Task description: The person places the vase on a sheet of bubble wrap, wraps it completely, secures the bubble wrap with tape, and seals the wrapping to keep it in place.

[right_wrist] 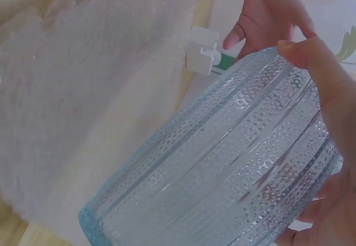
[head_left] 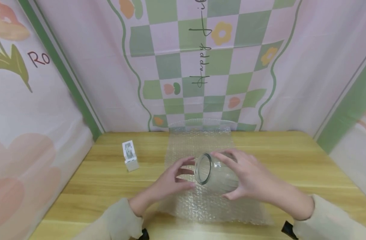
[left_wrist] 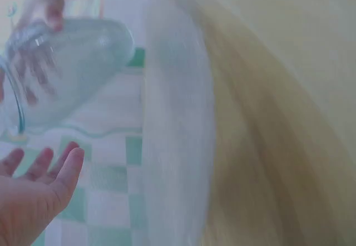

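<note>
Right hand (head_left: 250,175): grips glass jar (head_left: 222,180), tilted sideways.
Left hand (head_left: 170,182): open, just beside jar.
Bubble wrap (head_left: 198,208): reaches table's (head_left: 285,155) far edge.

I see on my feed a clear, ribbed glass jar (head_left: 221,180), tipped sideways above the bubble wrap (head_left: 207,210), its open mouth facing left.

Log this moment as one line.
right hand: holds glass jar sideways | left hand: apart, near jar's mouth | bubble wrap: on table, below jar

Small white object (head_left: 130,156) on wooden table (head_left: 102,186), left side; checkered cloth backdrop (head_left: 168,66) behind.
</note>
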`<action>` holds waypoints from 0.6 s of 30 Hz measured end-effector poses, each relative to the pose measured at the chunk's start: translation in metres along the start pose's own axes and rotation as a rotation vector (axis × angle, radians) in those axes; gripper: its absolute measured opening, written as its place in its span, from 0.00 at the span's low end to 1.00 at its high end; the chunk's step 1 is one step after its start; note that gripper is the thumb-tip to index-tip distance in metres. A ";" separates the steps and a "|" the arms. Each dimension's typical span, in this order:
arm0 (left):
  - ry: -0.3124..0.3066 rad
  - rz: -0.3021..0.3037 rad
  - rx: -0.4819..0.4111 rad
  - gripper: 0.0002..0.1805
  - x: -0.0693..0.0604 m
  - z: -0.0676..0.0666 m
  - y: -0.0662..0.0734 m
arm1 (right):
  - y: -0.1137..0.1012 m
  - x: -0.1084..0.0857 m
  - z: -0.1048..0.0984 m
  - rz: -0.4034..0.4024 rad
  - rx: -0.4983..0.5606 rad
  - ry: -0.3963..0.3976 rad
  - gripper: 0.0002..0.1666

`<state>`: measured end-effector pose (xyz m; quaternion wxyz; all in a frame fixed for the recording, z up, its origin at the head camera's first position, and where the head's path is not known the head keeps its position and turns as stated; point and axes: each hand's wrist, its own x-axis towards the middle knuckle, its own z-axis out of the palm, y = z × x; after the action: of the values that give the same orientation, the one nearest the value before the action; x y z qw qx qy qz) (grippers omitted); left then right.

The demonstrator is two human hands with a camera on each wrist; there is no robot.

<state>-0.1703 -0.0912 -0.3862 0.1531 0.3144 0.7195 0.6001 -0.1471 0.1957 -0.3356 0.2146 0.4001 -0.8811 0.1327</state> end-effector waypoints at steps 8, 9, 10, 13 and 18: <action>-0.022 -0.004 -0.171 0.50 0.004 0.014 0.004 | -0.008 0.005 0.011 -0.025 0.002 -0.038 0.72; -0.008 -0.021 -0.176 0.51 0.004 0.015 0.004 | -0.009 0.006 0.012 -0.024 0.001 -0.045 0.73; 0.010 -0.037 -0.179 0.51 0.004 0.017 0.005 | -0.010 0.007 0.013 -0.025 -0.001 -0.052 0.73; 0.059 -0.077 -0.169 0.51 0.004 0.021 0.006 | -0.013 0.008 0.016 -0.021 -0.014 -0.075 0.72; 0.113 -0.155 -0.138 0.52 0.005 0.030 0.007 | -0.019 0.010 0.020 -0.015 -0.026 -0.137 0.71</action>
<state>-0.1543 -0.0642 -0.3859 0.1795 0.2125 0.7060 0.6513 -0.1444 0.1689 -0.3474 0.1602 0.4119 -0.8923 0.0919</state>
